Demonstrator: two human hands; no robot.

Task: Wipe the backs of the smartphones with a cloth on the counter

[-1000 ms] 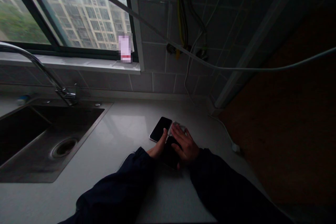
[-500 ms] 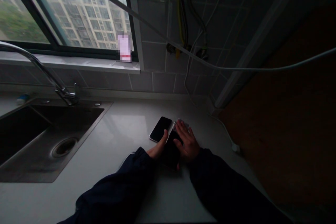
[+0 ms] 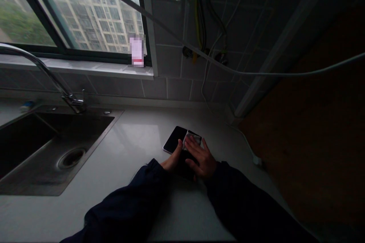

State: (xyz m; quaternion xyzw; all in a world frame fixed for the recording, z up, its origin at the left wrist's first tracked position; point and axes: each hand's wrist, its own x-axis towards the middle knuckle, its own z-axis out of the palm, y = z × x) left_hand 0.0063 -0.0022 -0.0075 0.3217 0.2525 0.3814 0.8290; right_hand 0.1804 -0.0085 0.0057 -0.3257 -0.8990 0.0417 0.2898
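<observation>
Two dark flat phones lie side by side on the pale counter [image 3: 137, 140]. The farther phone [image 3: 173, 139] is bare, its screen black. The nearer phone [image 3: 186, 167] is mostly hidden under both hands. My left hand [image 3: 172, 160] grips its left edge, thumb pointing toward the wall. My right hand [image 3: 202, 158] lies flat on top of it with fingers spread. The fingertips reach a small greyish, shiny patch [image 3: 194, 136] at its far end; I cannot tell what that patch is. Dark sleeves cover both forearms.
A steel sink [image 3: 42, 148] with a drain and a curved tap [image 3: 71, 100] sits at the left. A window and sill run along the back, beside a tiled wall with hanging cables. A white cord and plug [image 3: 256, 160] lie near the counter's right edge.
My right hand's fingers slid back and forth over the nearer phone's far end. The light patch under them now lies flatter. My left hand stayed put.
</observation>
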